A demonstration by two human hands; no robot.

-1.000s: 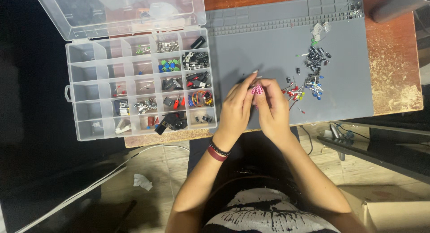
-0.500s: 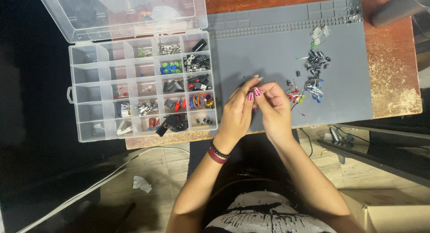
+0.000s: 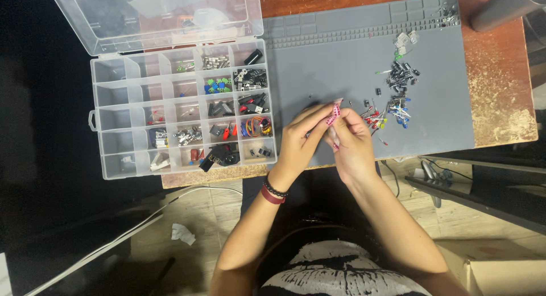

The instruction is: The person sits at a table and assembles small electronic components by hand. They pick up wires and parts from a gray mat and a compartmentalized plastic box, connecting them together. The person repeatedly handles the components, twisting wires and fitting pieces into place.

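My left hand [image 3: 301,142] and my right hand [image 3: 352,142] meet over the near edge of the grey work mat [image 3: 341,62], fingertips pressed together around something very small that I cannot make out. The left wrist wears dark and red bracelets [image 3: 273,192]. A loose pile of small electronic parts [image 3: 392,102], black capacitors and coloured LEDs, lies on the mat just right of my hands. A clear plastic organizer box [image 3: 182,111] stands open to the left, its compartments holding sorted small components.
The organizer's clear lid [image 3: 159,17] is flipped up at the back. A wooden tabletop [image 3: 500,74] shows right of the mat, with a grey cylinder [image 3: 506,8] at the far right corner. A white cable [image 3: 142,227] and crumpled paper [image 3: 183,234] lie on the floor.
Both hands stay together over the mat's near edge; fingers shifted slightly while handling the tiny item. The view has drifted a little.
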